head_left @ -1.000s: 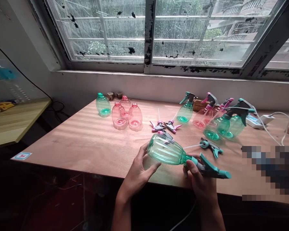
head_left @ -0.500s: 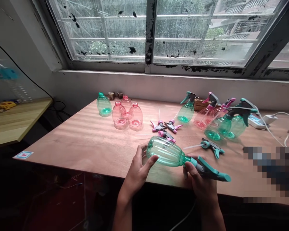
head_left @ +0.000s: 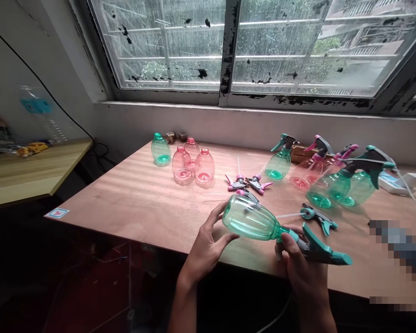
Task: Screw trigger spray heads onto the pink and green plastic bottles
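I have the green bottle (head_left: 251, 219) lying nearly sideways above the front part of the table (head_left: 125, 208), its base toward the left hand (head_left: 204, 249) and its neck meeting the green spray head (head_left: 322, 253). The right hand (head_left: 305, 270) grasps that head at its collar, thumb on top. The left hand curves loosely about the base; I can't tell whether it truly presses on the plastic.

That is where I'd expect trouble: a smooth, rounded body under a slack hold could twist or slip, and with the table's edge so close, it could roll over it. A collar sitting askew, which I can't make out from here, could leave a poor joint. Any careless reach forward might knock the loose green spray head (head_left: 321, 219) or the pink spray heads (head_left: 237, 184) beyond. Farther back, three open pink bottles (head_left: 205, 167) stand clustered near an open green one (head_left: 161, 151), so one bump could tip several. To the right, fitted bottles (head_left: 324, 192) crowd near a white power strip (head_left: 391, 184), leaving little room for a stray wrist
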A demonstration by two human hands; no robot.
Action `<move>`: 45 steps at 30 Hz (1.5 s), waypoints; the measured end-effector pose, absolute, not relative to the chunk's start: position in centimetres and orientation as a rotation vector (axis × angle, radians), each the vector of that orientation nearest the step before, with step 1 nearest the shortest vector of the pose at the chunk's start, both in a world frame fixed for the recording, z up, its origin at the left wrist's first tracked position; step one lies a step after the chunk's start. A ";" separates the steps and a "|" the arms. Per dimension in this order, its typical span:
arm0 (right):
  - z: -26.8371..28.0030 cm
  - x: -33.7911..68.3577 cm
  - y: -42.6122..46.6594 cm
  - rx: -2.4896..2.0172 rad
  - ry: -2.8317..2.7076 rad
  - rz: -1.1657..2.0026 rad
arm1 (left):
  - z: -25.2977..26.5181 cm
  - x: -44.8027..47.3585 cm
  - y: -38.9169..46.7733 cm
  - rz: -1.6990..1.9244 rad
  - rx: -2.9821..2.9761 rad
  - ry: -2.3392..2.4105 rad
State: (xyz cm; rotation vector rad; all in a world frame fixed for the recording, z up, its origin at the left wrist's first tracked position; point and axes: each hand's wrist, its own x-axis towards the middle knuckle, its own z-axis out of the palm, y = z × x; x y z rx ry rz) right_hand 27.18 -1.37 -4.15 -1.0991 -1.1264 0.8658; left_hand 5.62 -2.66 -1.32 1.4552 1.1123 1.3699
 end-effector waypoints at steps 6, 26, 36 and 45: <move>-3.9 27.0 -1.6 -1.094 -1.183 0.844 | -1.5 5.3 -2.8 1.373 1.485 1.033; -4.0 27.3 -1.1 -1.107 -1.271 0.805 | -1.7 5.8 -2.4 1.447 1.461 1.149; -3.4 26.4 -2.0 -1.127 -1.229 0.830 | -1.4 6.0 -2.2 1.416 1.450 1.192; -3.7 26.6 -1.5 -1.117 -1.234 0.793 | -1.6 5.9 -2.0 1.427 1.433 1.197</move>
